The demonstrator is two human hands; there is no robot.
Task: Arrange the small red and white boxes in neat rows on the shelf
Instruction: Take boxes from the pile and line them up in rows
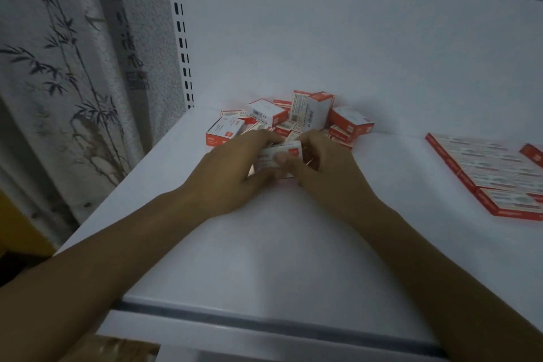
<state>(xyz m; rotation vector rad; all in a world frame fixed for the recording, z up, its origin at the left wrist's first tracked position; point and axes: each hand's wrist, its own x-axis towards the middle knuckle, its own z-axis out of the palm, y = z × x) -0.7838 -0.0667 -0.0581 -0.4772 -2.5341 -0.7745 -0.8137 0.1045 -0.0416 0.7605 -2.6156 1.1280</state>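
Note:
A jumbled heap of small red and white boxes (296,117) lies at the back of the white shelf (264,244), against the rear panel. Just in front of the heap, my left hand (232,167) and my right hand (320,167) meet around one small box (282,154). Both hands grip it, fingers curled over its ends, the right thumb pressed on its near side. At the right side of the shelf, several boxes lie flat in neat rows (493,176).
A slotted white upright (180,29) borders the shelf at the left, with a bamboo-print curtain (67,67) beyond it. The shelf's front edge (264,320) runs below my forearms. A bare stretch of shelf lies between the heap and the arranged rows.

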